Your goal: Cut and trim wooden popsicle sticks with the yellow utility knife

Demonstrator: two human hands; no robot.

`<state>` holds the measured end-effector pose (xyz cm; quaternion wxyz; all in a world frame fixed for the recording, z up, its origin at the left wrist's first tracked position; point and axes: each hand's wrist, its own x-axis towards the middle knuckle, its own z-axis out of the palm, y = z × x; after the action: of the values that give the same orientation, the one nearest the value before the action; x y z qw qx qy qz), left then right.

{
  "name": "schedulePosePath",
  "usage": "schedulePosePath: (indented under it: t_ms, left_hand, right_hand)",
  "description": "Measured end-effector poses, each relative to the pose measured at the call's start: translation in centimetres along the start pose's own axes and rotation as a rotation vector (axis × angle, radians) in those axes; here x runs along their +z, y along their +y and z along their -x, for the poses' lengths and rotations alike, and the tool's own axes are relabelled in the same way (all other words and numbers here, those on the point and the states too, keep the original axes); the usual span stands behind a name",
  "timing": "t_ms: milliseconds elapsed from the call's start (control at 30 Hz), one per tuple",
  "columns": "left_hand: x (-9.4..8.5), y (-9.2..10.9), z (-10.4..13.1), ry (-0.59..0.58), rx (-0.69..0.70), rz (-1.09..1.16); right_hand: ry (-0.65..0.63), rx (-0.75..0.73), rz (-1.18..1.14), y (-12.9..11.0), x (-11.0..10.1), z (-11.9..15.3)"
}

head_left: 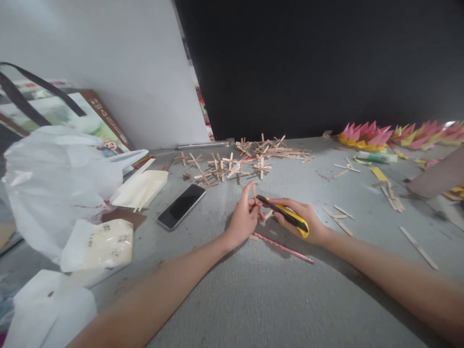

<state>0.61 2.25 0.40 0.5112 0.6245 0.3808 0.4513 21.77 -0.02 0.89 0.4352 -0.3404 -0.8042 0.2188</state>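
In the middle of the grey surface my left hand [243, 218] is closed on a wooden craft stick [254, 191], which points upward from between its fingers. My right hand [303, 218] grips a yellow and black utility knife [288, 212]. The knife's front end is right beside the left fingertips; its blade I cannot make out. Another short pale stick [268, 216] shows between the two hands, and which hand touches it is unclear. Below the hands lies a pink pencil [286, 248] with a small piece of wood at its left end.
Behind the hands are several crossed-stick pieces [221, 166] and a pile of loose sticks [286, 152]. At left lie a phone [181, 207] and a white plastic bag [61, 179]. Pink and yellow paper flowers [366, 135] and a glue stick [377, 157] are at right, with scattered sticks [418, 247].
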Motion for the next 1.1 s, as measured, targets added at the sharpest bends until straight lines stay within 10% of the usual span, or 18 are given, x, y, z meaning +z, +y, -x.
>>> schedulePosePath:
  t_ms: [533,1100]
  left_hand:
    - [0.0,0.1,-0.2,0.023,-0.064,0.048]
    - [0.2,0.3,-0.3,-0.013,-0.096,0.064]
  right_hand:
    - [0.044,0.255,-0.452,0.5,-1.1,-0.4]
    - [0.213,0.396,-0.379,0.1,0.0,-0.7]
